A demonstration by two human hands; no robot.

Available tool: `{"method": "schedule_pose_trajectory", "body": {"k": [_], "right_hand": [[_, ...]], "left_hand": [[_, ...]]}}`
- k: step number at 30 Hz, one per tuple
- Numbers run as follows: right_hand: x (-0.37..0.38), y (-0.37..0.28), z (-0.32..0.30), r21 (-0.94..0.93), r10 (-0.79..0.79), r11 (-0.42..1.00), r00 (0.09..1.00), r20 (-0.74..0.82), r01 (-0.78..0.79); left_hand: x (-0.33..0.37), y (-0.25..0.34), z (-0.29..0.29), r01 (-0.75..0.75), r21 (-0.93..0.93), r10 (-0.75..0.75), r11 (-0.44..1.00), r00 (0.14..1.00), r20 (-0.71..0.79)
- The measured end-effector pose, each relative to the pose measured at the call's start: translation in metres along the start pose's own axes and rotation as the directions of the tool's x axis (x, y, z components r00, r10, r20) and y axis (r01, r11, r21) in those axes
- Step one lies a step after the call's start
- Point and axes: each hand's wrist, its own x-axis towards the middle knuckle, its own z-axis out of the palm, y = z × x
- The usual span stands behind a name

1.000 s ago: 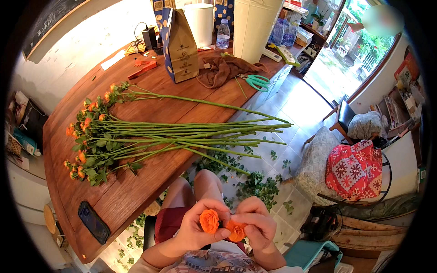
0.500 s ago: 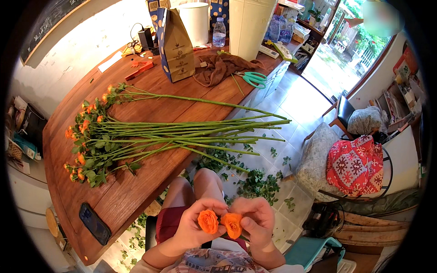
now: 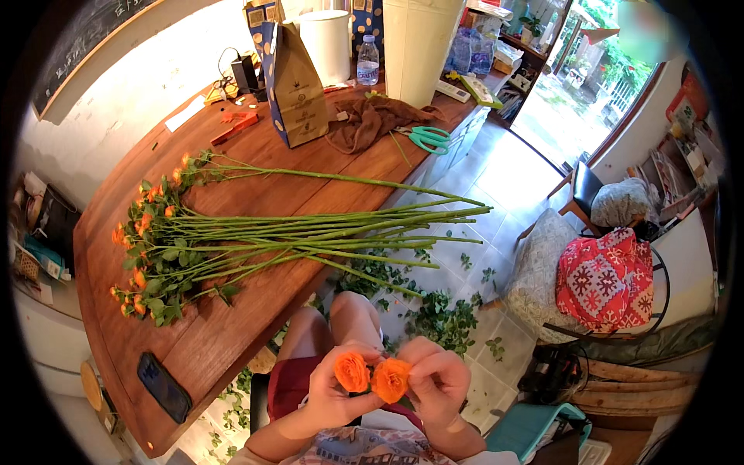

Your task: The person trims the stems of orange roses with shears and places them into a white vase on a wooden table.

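Observation:
Two orange rose blooms, one on the left (image 3: 352, 372) and one on the right (image 3: 390, 380), sit side by side just above my lap. My left hand (image 3: 329, 394) is closed around them from the left; the stems below are hidden. At the edge of the right bloom, my right hand (image 3: 440, 385) pinches with thumb and forefinger on its outer petals. A bunch of long-stemmed orange roses (image 3: 256, 225) lies on the wooden table (image 3: 225, 341), heads to the left. Its cut ends stick out past the table edge.
Teal-handled scissors (image 3: 428, 139) lie by a brown cloth (image 3: 364, 124). Behind stand a paper bag (image 3: 298, 97), a water bottle (image 3: 368, 62) and a tall cream bucket (image 3: 418, 54). A phone (image 3: 163, 386) rests at the near left. Cut leaves (image 3: 440, 322) litter the tiled floor.
My right fingers have shifted up along the right bloom's edge, their tips now drawn together. The two blooms have tilted and moved slightly left and up.

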Motion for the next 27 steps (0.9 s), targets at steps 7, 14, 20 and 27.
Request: {"method": "schedule_pose_trajectory", "body": {"k": [7,14,20,27], "right_hand": [[0.005,-0.018,0.005,-0.405,-0.116,0.907,0.993,0.027,0.118],[0.029,-0.051,0.014,-0.611,-0.150,0.721,0.934,0.325,0.328],[0.024,-0.031,0.011,-0.561,-0.085,0.791,0.951,0.296,0.245],[0.020,-0.015,0.004,-0.531,-0.106,0.808,0.949,0.297,0.256]], "left_hand": [[0.005,-0.012,0.009,-0.241,0.091,0.253,0.966,0.954,-0.163],[0.005,-0.007,0.007,-0.250,0.100,0.261,0.963,0.959,-0.112],[0.002,-0.013,0.009,-0.264,-0.037,0.257,0.964,0.957,-0.135],[-0.001,-0.014,0.009,-0.256,-0.068,0.246,0.964,0.960,-0.131]]}}
